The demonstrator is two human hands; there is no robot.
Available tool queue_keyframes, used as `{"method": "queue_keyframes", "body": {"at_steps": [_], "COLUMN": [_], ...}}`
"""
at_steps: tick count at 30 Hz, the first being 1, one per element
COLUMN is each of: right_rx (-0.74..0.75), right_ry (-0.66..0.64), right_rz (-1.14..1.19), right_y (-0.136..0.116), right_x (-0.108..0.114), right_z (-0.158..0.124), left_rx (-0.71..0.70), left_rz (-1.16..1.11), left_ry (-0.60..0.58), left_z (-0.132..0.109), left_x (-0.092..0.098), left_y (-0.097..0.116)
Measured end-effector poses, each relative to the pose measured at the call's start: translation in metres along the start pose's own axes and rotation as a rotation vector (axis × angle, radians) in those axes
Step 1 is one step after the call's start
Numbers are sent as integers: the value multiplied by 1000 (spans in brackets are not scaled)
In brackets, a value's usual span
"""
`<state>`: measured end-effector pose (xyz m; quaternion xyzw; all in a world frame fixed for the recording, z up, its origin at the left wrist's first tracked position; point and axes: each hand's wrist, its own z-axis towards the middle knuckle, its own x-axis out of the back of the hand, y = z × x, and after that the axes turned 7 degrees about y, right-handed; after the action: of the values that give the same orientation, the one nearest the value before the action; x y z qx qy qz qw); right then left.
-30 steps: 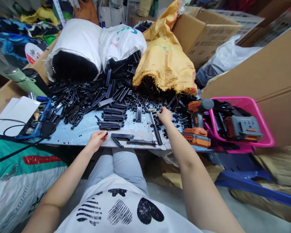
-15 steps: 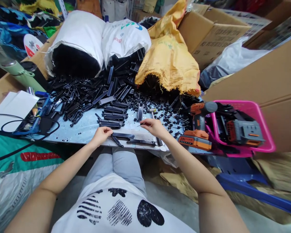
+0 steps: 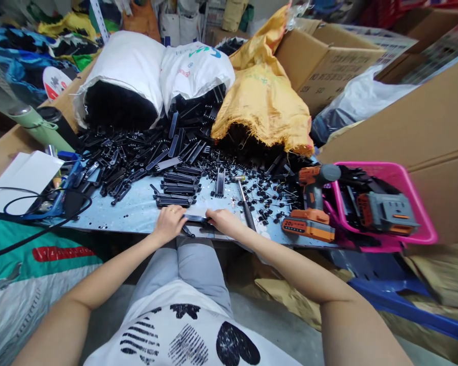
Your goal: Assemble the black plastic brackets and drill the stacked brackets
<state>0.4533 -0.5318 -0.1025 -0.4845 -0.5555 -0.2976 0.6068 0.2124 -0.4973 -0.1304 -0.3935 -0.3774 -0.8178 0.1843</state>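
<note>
My left hand point(image 3: 170, 221) and my right hand point(image 3: 222, 222) meet at the near edge of the grey metal worktop point(image 3: 137, 206). Both hands are closed on a long black plastic strip point(image 3: 196, 219) lying between them, the left at one end, the right at the other. A small hammer point(image 3: 245, 201) lies just right of my right hand. Stacked black strips point(image 3: 175, 185) sit just beyond my left hand, and small black pins point(image 3: 269, 201) are scattered to the right.
White sacks point(image 3: 137, 71) and a yellow sack point(image 3: 263, 91) spill black parts across the back. An orange cordless drill point(image 3: 311, 203) and a pink basket point(image 3: 385, 203) stand at right. Cables point(image 3: 30, 208), white paper point(image 3: 23, 173) and a green bottle point(image 3: 38, 127) lie left. Cardboard boxes point(image 3: 328, 56) stand behind.
My right hand drew back from the pins at the far right to the near edge and closed on the strip. My left hand moved right onto the strip's other end.
</note>
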Motion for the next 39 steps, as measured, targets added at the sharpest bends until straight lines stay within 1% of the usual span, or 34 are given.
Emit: {"method": "queue_keyframes", "body": {"at_steps": [2, 3, 4, 5, 6, 8, 9, 10, 11, 12, 14, 16, 18, 19, 20, 21, 22, 23, 24, 25, 26, 27, 28, 29, 30, 31, 32, 33, 35, 36, 37, 39], "right_rx": [38, 81, 121, 141, 126, 26, -28, -52, -41, 9, 193, 404, 563, 611, 646, 665, 661, 626, 557, 450, 311, 179, 75, 8, -34, -63, -94, -191, -420, -539, -633, -838], "right_ry": [146, 219, 279, 326, 359, 392, 403, 413, 428, 450, 497, 500, 456, 434, 423, 430, 456, 516, 601, 705, 824, 919, 994, 1039, 1061, 1062, 1054, 1074, 1152, 1158, 1151, 1145], "right_rz": [91, 136, 155, 140, 92, -49, -110, -148, -160, -145, -29, 194, 460, 581, 694, 803, 909, 1013, 1108, 1175, 1210, 1203, 1160, 1081, 972, 838, 681, 535, 257, 132, 17, -167], "right_y": [6, 9, 13, 17, 20, 27, 29, 31, 31, 28, 15, -7, -32, -45, -57, -69, -80, -91, -102, -111, -120, -125, -127, -125, -118, -105, -86, -63, -8, 21, 50, 103], "right_x": [-15, -21, -27, -32, -35, -38, -37, -33, -26, -16, 12, 43, 68, 75, 76, 71, 60, 45, 26, 7, -13, -29, -41, -48, -50, -46, -37, -26, 3, 19, 33, 58], "right_z": [-12, -18, -25, -30, -36, -44, -47, -50, -53, -56, -63, -69, -73, -74, -74, -73, -71, -67, -62, -56, -48, -40, -31, -24, -18, -16, -18, -25, -53, -72, -93, -134], "left_rx": [-241, -326, -383, -409, -410, -358, -318, -279, -246, -228, -248, -329, -374, -350, -316, -275, -237, -210, -195, -192, -199, -219, -251, -289, -316, -328, -313, -248, -115, -81, -57, -31], "left_rz": [85, 119, 153, 190, 226, 276, 287, 287, 272, 241, 104, -144, -442, -551, -640, -706, -756, -795, -819, -826, -814, -779, -717, -630, -523, -400, -268, -156, 2, 63, 118, 198], "left_ry": [-94, -150, -201, -244, -281, -328, -341, -346, -337, -315, -234, -144, -94, -69, -46, -19, 17, 69, 132, 195, 250, 288, 302, 295, 270, 234, 184, 111, -64, -106, -124, -130], "left_z": [0, 1, 3, 5, 8, 16, 20, 24, 26, 27, 22, 9, -5, -12, -18, -23, -27, -31, -34, -36, -39, -41, -42, -43, -43, -41, -39, -35, -26, -22, -17, -6], "left_x": [-5, -8, -12, -17, -21, -27, -27, -25, -21, -14, 8, 36, 62, 73, 80, 85, 86, 85, 82, 76, 70, 62, 55, 48, 41, 36, 31, 27, 22, 19, 17, 10], "left_y": [9, 12, 14, 16, 17, 20, 22, 25, 28, 33, 45, 61, 80, 89, 98, 106, 113, 120, 125, 128, 129, 127, 121, 112, 99, 82, 62, 41, 3, -12, -23, -30]}}
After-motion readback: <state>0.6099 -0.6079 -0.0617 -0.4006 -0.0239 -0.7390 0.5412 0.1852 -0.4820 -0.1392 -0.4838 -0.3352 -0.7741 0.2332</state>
